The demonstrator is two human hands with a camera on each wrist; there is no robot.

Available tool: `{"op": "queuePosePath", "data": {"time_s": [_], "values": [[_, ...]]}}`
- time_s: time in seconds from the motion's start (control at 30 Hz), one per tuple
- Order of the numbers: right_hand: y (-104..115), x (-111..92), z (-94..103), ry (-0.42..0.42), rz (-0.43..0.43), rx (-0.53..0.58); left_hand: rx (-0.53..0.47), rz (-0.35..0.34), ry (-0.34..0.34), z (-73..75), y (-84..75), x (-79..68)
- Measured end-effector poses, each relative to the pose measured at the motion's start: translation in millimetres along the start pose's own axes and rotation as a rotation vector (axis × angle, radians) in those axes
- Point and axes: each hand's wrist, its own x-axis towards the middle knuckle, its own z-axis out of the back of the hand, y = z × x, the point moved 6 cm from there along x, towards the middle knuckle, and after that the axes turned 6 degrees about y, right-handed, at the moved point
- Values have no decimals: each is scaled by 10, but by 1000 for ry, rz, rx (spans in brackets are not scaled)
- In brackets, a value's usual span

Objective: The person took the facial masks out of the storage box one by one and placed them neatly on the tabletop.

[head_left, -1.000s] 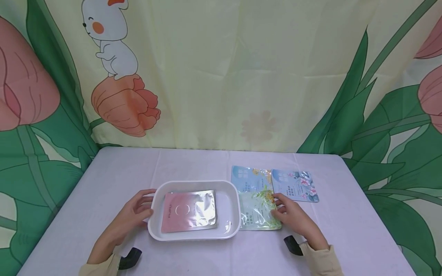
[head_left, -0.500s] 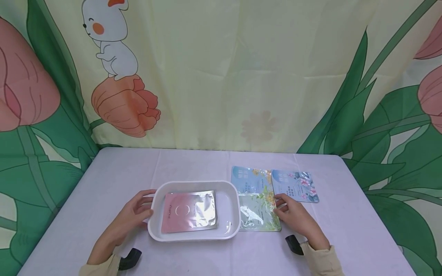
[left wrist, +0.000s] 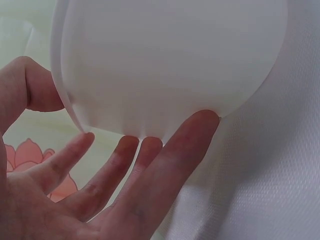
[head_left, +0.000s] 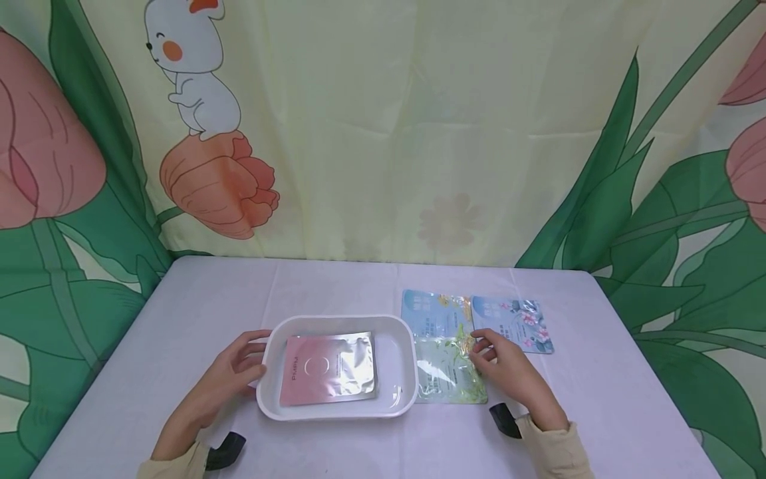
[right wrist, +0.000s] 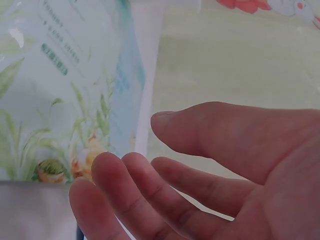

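A white plastic tray [head_left: 397, 372] lies on the table, with a pink and silver foil sachet [head_left: 329, 367] flat inside it. My left hand [head_left: 230, 372] is at the tray's left end. In the left wrist view, its spread fingertips [left wrist: 205, 120] touch the outer wall [left wrist: 165, 65]. To the tray's right is a green sachet printed with plants [head_left: 449, 379]. My right hand [head_left: 509, 369] is over its right edge. The right wrist view shows the fingers [right wrist: 107, 167] loosely bent, apart from the thumb, holding nothing. The tray partly hides the green sachet's left side.
A light blue sachet with yellow flowers [head_left: 433, 311] lies behind the green one, partly overlapped by it. Beside it is a blue sachet with pink blossoms [head_left: 520, 322]. White cloth covers the table [head_left: 335, 283]; a printed curtain [head_left: 371, 166] hangs behind.
My right hand has shifted slightly, first a little right, then back left and up over the green sachet. My left hand, the tray and the sachets stay in place.
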Motion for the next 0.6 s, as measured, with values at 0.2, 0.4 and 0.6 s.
{"op": "queuePosePath", "data": {"time_s": [0.2,0.4,0.6], "values": [[139,10,-2,-21,23,9,-1,9,5,-3,1,-2],[275,27,-32,-30,56,33,-15,10,15,-1,-4,-1],[401,37,-87,-38,81,48,-10,10,11,-7,0,2]]}}
